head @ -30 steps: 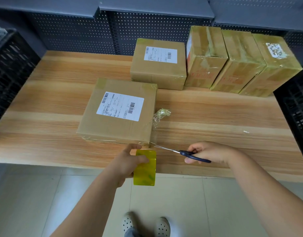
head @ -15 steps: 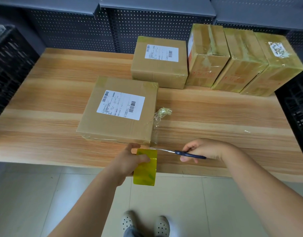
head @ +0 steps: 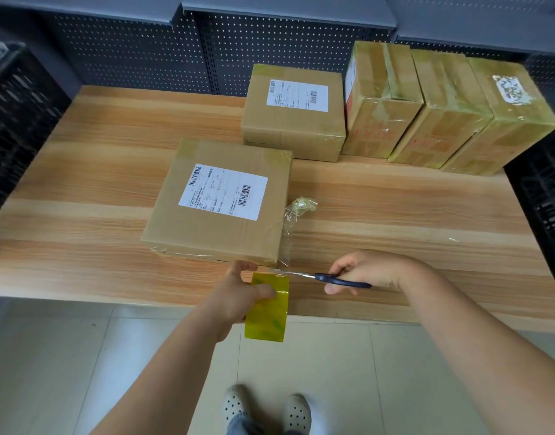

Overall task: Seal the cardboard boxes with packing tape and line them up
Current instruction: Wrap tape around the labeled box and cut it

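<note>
Wooden table edge (head: 81,293): left grip (head: 238,296) clasps tape roll (head: 266,321), right grip (head: 373,268) scissors (head: 342,281).

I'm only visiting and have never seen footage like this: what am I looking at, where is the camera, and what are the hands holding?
No machine: these are a person's two bare hands, filmed by a camera worn on their head, looking down. On the wooden table lies a flat brown cardboard box with a white label; behind it stand a second labelled box and three tape-wrapped boxes in a row. The left hand grips a yellow-green roll of packing tape. The right hand holds blue-handled scissors, blades at the clear tape stretched from that box's corner.
</note>
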Demonstrator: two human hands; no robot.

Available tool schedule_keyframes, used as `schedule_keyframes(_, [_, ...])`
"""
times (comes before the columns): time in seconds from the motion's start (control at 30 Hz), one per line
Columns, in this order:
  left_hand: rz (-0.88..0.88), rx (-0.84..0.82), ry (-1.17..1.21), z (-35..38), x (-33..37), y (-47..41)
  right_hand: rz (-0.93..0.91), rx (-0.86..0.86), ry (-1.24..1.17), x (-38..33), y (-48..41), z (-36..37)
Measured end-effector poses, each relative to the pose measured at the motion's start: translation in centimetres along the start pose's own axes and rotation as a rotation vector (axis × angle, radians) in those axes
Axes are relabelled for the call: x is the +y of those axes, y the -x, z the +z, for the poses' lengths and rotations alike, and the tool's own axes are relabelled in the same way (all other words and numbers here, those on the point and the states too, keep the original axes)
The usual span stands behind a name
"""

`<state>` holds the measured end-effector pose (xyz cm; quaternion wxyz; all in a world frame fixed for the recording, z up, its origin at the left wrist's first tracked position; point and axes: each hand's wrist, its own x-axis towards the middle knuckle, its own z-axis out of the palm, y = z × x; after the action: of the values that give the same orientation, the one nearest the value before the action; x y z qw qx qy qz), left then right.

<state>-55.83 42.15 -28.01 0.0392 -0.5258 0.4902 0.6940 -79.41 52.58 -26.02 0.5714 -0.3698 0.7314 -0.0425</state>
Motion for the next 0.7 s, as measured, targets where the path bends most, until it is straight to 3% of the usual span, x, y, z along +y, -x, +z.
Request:
schedule_keyframes(0.17, [0.0,0.006,-0.01,0.0,-0.1,-0.1,0.094,0.083,0.117,3.1,2.8,-2.7])
schedule_keyframes(0.27, [0.007,0.017,-0.013,0.1,-0.1,0.1,0.057,0.293,0.008,2.9,3.8,-2.9])
schedule_keyframes(0.4, [0.044,0.039,-0.009,0.4,-0.4,0.4,-0.101,0.56,-0.079,-3.1,-0.3,-0.1])
schedule_keyframes(0.53, [0.066,0.048,0.019,0.6,-0.9,0.2,-0.122,0.602,-0.046,-7.3,-3.6,2.6])
schedule_keyframes(0.7, [0.097,0.059,0.021,1.1,-1.7,1.2,-0.104,0.611,0.055,-7.5,-4.1,3.2])
